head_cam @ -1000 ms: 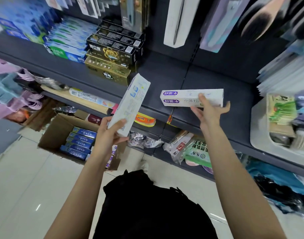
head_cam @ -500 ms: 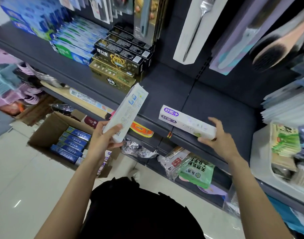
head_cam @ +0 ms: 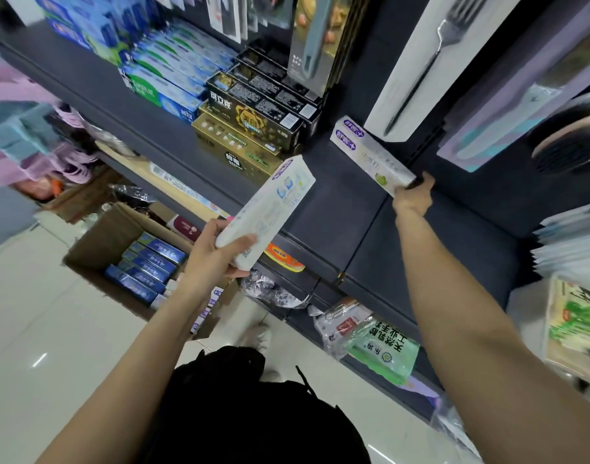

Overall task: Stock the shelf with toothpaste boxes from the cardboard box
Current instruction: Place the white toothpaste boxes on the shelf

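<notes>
My right hand (head_cam: 416, 194) grips the near end of a white toothpaste box (head_cam: 370, 155) with purple labels, which lies far back on the dark shelf (head_cam: 337, 195), next to the black and gold toothpaste boxes (head_cam: 253, 128). My left hand (head_cam: 216, 252) holds a second white toothpaste box (head_cam: 270, 205) tilted upward in front of the shelf edge. Below on the floor stands the open cardboard box (head_cam: 102, 236) with several blue toothpaste boxes (head_cam: 146, 262) inside.
Blue and green toothpaste boxes (head_cam: 166, 72) fill the shelf's left part. Packaged cutlery (head_cam: 417, 61) hangs above the shelf. Bagged goods (head_cam: 377, 343) lie on the lower shelf, and a white bin (head_cam: 571, 323) sits at the right. Pink and blue hangers (head_cam: 25, 128) are at the left.
My right hand has pushed its white box from the shelf's front edge deep toward the back, beside the black boxes. My left hand has kept its box raised.
</notes>
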